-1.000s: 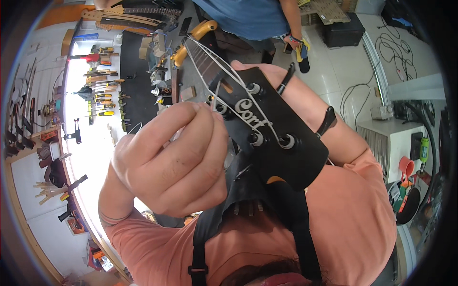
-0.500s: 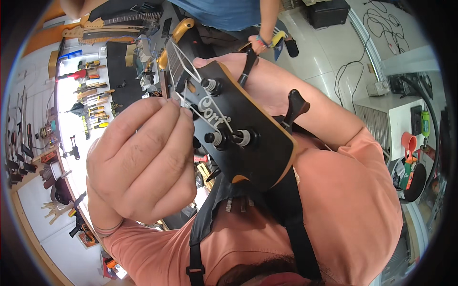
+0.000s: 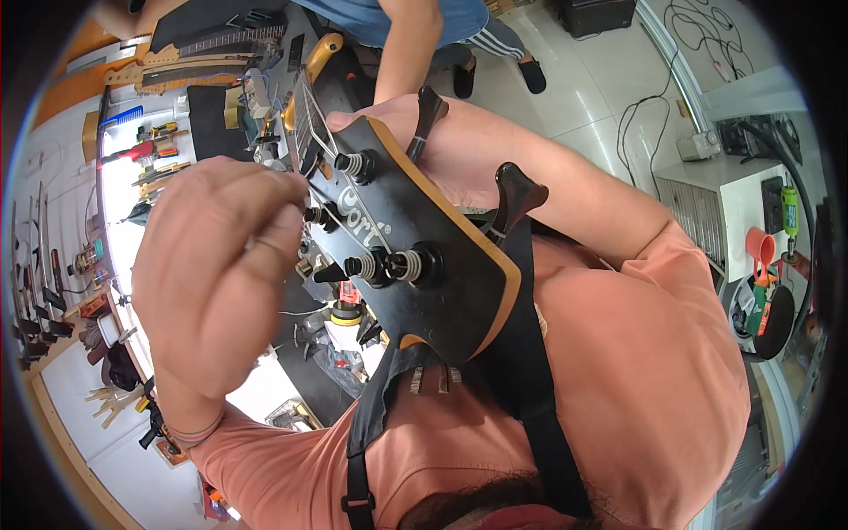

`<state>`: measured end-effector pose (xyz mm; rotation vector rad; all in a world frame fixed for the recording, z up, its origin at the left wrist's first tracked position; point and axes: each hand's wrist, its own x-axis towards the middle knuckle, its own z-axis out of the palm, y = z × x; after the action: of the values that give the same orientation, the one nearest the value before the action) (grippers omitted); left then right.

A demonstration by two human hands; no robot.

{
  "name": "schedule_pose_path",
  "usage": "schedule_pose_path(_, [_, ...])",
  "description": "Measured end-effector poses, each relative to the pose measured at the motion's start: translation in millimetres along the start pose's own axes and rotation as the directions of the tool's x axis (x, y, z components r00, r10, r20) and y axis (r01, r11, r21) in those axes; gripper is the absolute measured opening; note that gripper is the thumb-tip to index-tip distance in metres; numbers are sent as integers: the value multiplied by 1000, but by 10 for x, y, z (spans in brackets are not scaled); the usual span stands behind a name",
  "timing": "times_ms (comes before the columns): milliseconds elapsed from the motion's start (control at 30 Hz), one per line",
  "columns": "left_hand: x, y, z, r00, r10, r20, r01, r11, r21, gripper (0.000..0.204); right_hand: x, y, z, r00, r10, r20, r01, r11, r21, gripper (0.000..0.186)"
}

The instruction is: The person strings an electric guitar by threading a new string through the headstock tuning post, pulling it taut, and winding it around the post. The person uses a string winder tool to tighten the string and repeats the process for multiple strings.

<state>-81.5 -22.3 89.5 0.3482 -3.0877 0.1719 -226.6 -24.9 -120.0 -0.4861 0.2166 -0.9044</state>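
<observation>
A bass guitar's black headstock with a wood-coloured edge fills the middle of the view, its neck running away to the upper left. Silvery strings wrap around several tuning posts. Large dark tuning keys stick out along the right side. My right hand is under the neck where it meets the headstock, thumb at its near side and fingers hidden. My left hand is beside the headstock's left edge near the nut, fingers curled and pinched together. Whatever its fingertips hold is hidden.
At the left, a wall holds rows of hand tools. Guitar necks lie on the bench beyond. A co-worker in a blue shirt stands across from me. Cables trail over the floor at right, near a white cabinet.
The headstock has shifted left and tilted slightly. My left hand has moved left and up with it, still by the nut. The co-worker's lower arm has moved left, behind my right hand.
</observation>
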Motion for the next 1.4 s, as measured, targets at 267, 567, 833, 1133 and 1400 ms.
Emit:
schedule_pose_path(267, [-175, 5, 43, 983, -153, -100, 147, 987, -72, 31, -45, -84, 185, 996, -16, -91, 17, 1000, 9, 33])
schedule_pose_path(567, [-202, -44, 58, 966, -170, -196, 138, 977, -164, 34, 24, 23, 6, 997, -83, 9, 83, 996, -18, 36])
schedule_pose_path(833, [-151, 257, -153, 983, -146, -111, 141, 988, -58, 18, 40, 25, 51, 999, -17, 28, 16, 998, 64, 37])
schedule_pose_path(1133, [-55, 379, -133, 985, 28, 171, -63, 977, 203, 29, 5, -38, 160, 998, -57, -15, 58, 992, 114, 22])
schedule_pose_path(1400, [67, 240, -148, 979, 40, 200, -78, 979, 187, 30, 17, -28, 223, 997, -83, -3, 83, 996, 33, 36])
